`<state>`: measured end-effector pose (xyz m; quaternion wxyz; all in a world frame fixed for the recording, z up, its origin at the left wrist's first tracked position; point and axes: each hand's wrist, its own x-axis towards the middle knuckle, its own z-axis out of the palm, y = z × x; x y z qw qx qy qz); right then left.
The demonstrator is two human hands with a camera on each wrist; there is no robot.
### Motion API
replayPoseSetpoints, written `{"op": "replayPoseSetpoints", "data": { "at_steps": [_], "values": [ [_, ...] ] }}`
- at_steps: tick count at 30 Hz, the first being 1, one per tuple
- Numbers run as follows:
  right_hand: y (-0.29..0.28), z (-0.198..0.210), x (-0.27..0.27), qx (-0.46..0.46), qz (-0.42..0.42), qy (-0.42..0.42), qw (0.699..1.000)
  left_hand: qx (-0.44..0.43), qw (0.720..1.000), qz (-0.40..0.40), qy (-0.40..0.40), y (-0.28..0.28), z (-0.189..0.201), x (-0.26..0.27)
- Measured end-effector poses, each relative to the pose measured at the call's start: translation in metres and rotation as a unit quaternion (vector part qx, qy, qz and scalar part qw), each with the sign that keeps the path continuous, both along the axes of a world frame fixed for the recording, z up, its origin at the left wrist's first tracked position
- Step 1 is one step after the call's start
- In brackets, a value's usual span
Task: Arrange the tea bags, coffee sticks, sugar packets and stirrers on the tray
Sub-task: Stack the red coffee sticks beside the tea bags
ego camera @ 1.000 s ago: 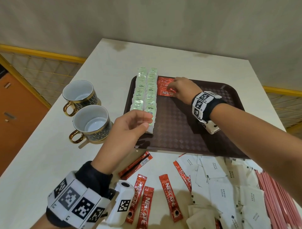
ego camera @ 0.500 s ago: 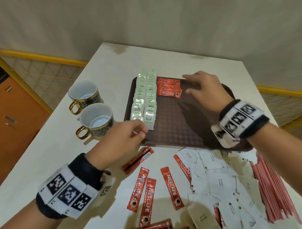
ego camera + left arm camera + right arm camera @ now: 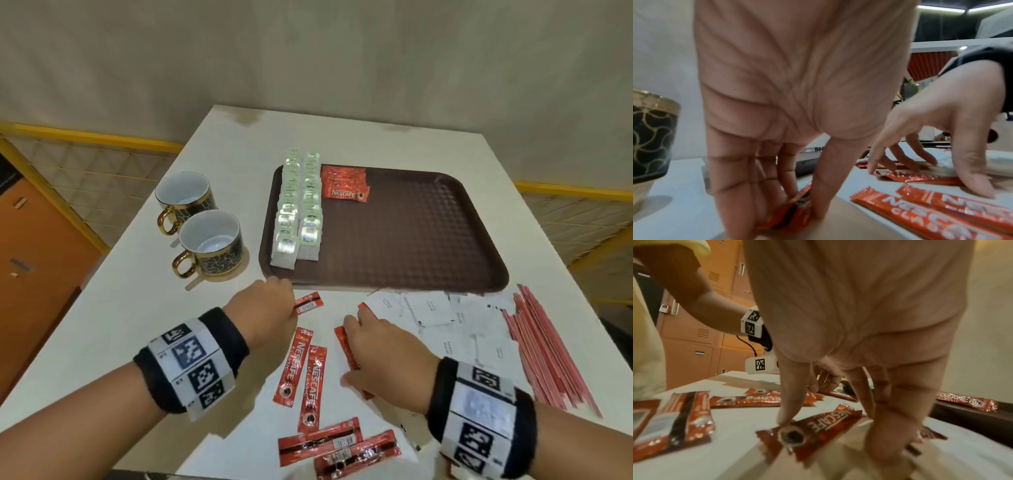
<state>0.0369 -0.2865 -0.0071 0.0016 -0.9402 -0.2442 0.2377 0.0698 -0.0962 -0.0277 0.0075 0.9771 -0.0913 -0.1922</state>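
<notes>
The brown tray holds two rows of green tea bags along its left side and a few red coffee sticks at the far end. In front of the tray, my left hand pinches a loose coffee stick between thumb and fingers on the table. Beside it, my right hand is set down over another coffee stick, thumb at one side and fingers at the other. Several more sticks lie between and below the hands. White sugar packets and red stirrers lie to the right.
Two dark patterned cups with gold handles stand left of the tray. The table's near edge runs just below the lowest coffee sticks. Yellow railings flank the table on both sides.
Both hands have left the tray and dropped to the loose coffee sticks in front of it. The right hand came back from the tray's far end; the left came off the tea bags.
</notes>
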Motion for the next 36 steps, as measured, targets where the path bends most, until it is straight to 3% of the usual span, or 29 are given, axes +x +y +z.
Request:
{"op": "replayPoseSetpoints", "data": {
  "at_steps": [3, 7, 11, 17, 22, 31, 34, 36],
  "values": [
    [0.003, -0.013, -0.002, 0.037, 0.012, -0.034, 0.999, 0.008, 0.998, 0.059, 0.017, 0.0, -0.002, -0.003],
    [0.002, -0.01, 0.005, 0.057, -0.005, -0.002, 0.998, 0.015, 0.996, 0.076, 0.037, 0.005, -0.001, -0.001],
    [-0.005, -0.001, 0.023, 0.105, -0.088, 0.044, 0.99, -0.025, 0.993, 0.09, 0.072, 0.019, 0.004, 0.005],
    [-0.031, 0.019, 0.047, 0.206, -0.191, 0.004, 0.96, -0.123, 0.983, 0.125, 0.061, 0.006, 0.026, -0.025],
    [-0.033, 0.027, 0.057, 0.285, -0.237, 0.007, 0.929, -0.013, 0.993, 0.096, 0.066, -0.033, 0.018, -0.061],
    [-0.04, 0.026, 0.056, 0.337, -0.249, 0.005, 0.908, 0.103, 0.989, 0.088, -0.05, -0.034, -0.008, -0.069],
    [-0.041, 0.03, 0.054, 0.373, -0.251, 0.001, 0.893, 0.078, 0.992, 0.096, -0.039, -0.03, -0.01, -0.061],
    [-0.04, 0.034, 0.05, 0.389, -0.254, 0.008, 0.886, 0.0, 0.99, 0.139, -0.028, -0.023, -0.005, -0.053]
  ]
}}
